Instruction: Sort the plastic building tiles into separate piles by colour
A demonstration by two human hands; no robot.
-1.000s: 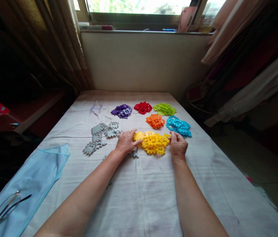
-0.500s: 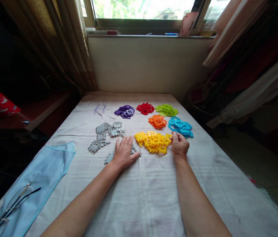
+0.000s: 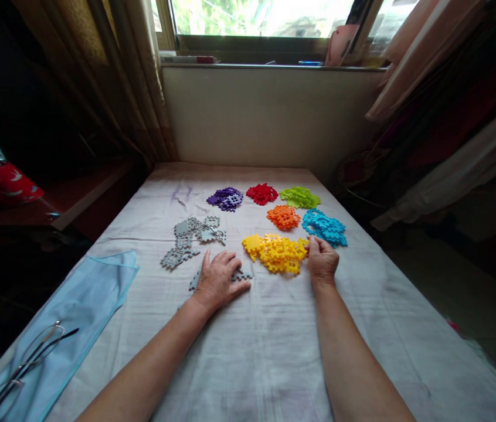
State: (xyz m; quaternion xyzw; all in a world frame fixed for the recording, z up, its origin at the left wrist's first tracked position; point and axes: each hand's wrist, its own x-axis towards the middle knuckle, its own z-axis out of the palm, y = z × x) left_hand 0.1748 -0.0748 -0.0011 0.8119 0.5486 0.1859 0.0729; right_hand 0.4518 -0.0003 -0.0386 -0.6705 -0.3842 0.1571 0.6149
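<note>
My left hand rests palm down over flat grey interlocking plastic pieces, thumb apart and fingers slightly bent. It partly hides those pieces. At the right edge of a yellow pile of interlocking pieces, my right hand is closed in a pinch, its fingertips on a yellow piece there. More grey pieces lie spread beyond my left hand. Just past my right hand is a blue pile, with an orange pile behind the yellow one.
Purple, red and lime green piles line the far part of the cloth-covered surface. Eyeglasses lie on a light blue cloth at the left edge. A wall stands behind.
My left hand has drawn back slightly towards me, its fingers more bent over the grey pieces. My right hand stays by the yellow pile. The whole view has shifted slightly.
</note>
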